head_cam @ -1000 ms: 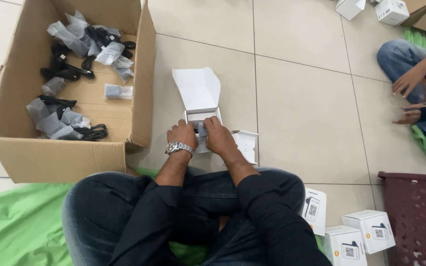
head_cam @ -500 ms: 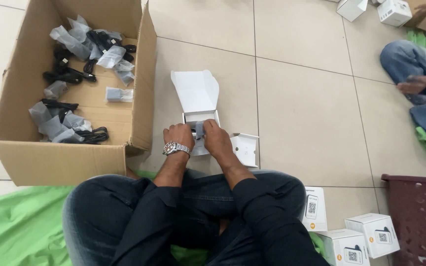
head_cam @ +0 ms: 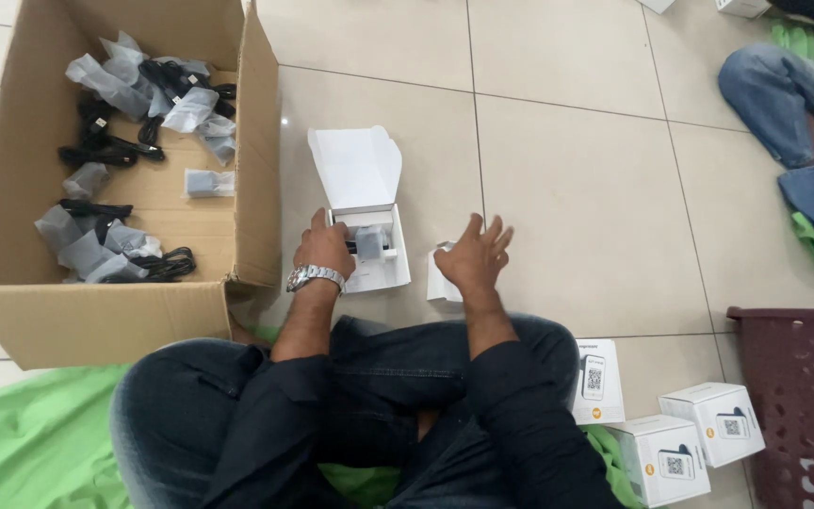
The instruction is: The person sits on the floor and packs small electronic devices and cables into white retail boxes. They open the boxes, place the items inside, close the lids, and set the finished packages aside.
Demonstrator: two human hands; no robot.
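Flanking open white box (head_cam: 369, 247): cardboard carton (head_cam: 115, 302) left, white insert (head_cam: 442, 278) right.

Left hand (head_cam: 324, 247) grips open white box (head_cam: 369, 240) on tiled floor (head_cam: 567, 179); right hand (head_cam: 475, 254) spread over small white insert (head_cam: 439, 281).

Dark rolled-up sleeves, dark trousers, and a silver metal wristwatch (head_cam: 315, 277) beside the left hand (head_cam: 324, 247).

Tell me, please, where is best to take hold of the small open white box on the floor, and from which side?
Probably grip the small open white box by its low tray, across the two long side walls, coming from above on the near end. The lid stands up at the far end and blocks that side. The left hand already rests on its left wall.
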